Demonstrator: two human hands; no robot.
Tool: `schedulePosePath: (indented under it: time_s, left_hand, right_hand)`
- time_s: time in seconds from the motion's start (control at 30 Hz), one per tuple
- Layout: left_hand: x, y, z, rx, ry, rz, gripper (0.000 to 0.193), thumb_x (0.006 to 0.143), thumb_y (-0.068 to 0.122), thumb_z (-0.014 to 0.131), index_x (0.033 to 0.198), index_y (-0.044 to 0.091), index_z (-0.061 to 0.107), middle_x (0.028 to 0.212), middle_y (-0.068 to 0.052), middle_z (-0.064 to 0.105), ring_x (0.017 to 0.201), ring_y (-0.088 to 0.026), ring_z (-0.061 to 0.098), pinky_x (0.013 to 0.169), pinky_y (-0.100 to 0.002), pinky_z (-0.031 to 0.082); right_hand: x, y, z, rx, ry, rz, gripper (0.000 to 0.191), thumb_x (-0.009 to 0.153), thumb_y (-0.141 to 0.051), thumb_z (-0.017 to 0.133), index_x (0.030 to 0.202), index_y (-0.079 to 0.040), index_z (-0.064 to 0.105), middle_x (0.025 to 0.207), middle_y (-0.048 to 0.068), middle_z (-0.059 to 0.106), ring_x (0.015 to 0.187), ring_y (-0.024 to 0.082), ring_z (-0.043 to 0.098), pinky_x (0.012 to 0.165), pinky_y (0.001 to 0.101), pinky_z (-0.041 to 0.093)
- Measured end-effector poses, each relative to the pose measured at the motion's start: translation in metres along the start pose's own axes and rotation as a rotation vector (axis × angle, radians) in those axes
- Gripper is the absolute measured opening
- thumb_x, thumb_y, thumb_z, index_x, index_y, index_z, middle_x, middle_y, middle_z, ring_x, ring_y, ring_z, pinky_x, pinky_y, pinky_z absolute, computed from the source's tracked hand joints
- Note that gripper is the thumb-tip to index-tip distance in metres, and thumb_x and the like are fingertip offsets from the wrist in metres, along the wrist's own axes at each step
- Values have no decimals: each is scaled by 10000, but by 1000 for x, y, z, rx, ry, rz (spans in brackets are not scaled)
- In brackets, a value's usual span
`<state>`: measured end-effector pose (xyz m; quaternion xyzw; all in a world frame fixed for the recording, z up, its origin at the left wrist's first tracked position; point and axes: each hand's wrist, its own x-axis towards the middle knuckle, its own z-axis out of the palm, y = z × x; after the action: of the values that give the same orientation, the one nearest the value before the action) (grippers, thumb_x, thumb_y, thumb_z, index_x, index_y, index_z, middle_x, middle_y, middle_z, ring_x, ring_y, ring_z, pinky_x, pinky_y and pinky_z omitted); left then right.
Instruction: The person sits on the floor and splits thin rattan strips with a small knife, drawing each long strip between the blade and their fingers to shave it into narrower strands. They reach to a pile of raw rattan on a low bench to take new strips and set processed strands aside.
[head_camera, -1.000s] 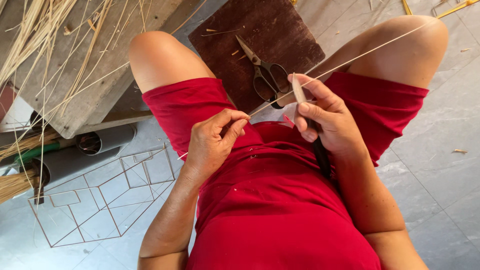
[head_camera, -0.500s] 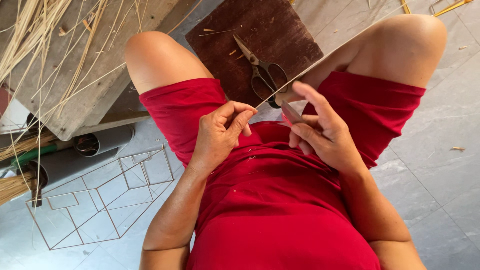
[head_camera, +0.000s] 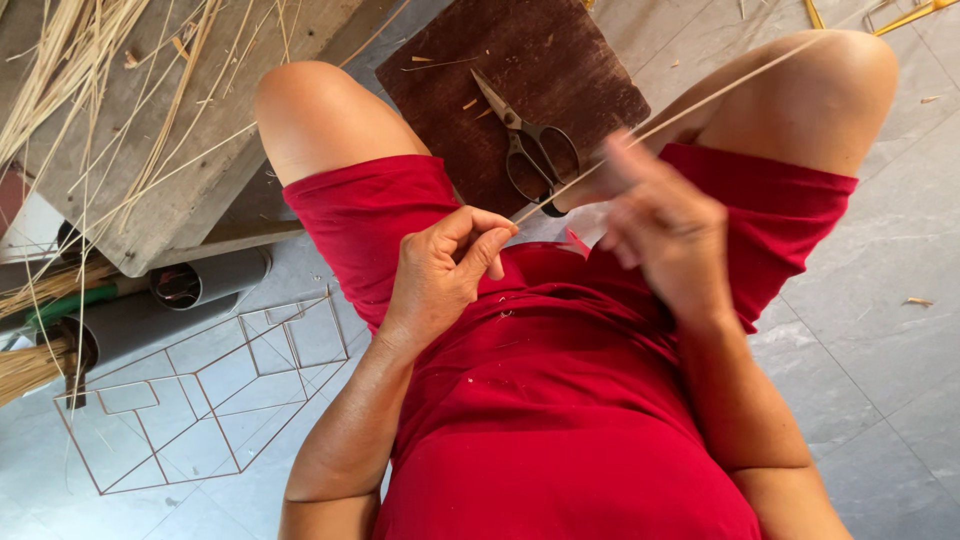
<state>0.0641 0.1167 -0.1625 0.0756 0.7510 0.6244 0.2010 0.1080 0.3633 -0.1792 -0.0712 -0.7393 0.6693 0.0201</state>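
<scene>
My left hand (head_camera: 450, 265) rests over my lap and pinches the near end of a thin pale bamboo strip (head_camera: 740, 85). The strip runs up and to the right across my right knee. My right hand (head_camera: 665, 235) is blurred by motion, with its fingers curled against the strip just right of my left hand. The small knife seen in it earlier is lost in the blur. Between my knees, a pair of scissors (head_camera: 525, 150) lies on a dark wooden board (head_camera: 470, 60).
A grey wooden plank (head_camera: 170, 170) with loose straw strips lies at the upper left. Grey pipes (head_camera: 215, 280) lie below it. A thin wire frame (head_camera: 200, 390) stands on the tiled floor (head_camera: 880, 300) at the left. A broom (head_camera: 25, 365) pokes in at the left edge.
My right hand has slid up and to the right along the strip and is now blurred. My left hand has kept its pinch on the strip's end.
</scene>
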Motion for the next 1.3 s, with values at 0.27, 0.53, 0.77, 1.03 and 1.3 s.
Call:
schedulePosePath:
  time_s: [0.27,0.53,0.77,1.03,1.3]
  left_hand:
    - [2,5,1,-66,-1,-80,139,1020,162,666,1073,56,738,699,22,670,522,-10,512,457,-189,398]
    - [-3,8,-12,36,-206,-138,236,995,120,583,1192,85,707,782,30,746,557,-13,597,519,-182,498]
    - [-5,-3,-17,-29,-130,-184,158,1018,150,636,1086,42,729,757,-11,731,540,-34,605,491,-183,460]
    - [-2,-12,-28,-263,-271,-250,197,1032,197,626,1057,17,702,744,-67,739,493,-67,607,438,-186,443]
    - [10,-15,-24,-433,-427,-319,234,1031,254,600,1084,37,669,843,-88,778,590,-110,711,502,-202,508]
  right_hand:
    - [-3,-18,-19,313,155,103,533,1048,47,494,1573,-40,472,856,80,655,543,72,497,459,188,369]
    - [14,-18,-1,361,-74,213,384,1051,-18,563,1435,-16,564,784,60,631,545,64,487,481,196,375]
    - [11,-15,21,279,-195,229,325,1021,-17,569,1344,-34,545,808,49,653,586,68,538,480,197,418]
    - [23,-12,11,338,-59,157,186,1092,-44,578,1273,-14,600,802,47,637,582,72,513,505,206,393]
    - [7,-24,29,252,-280,223,267,1030,-48,573,1296,-42,584,748,30,645,546,47,521,485,186,427]
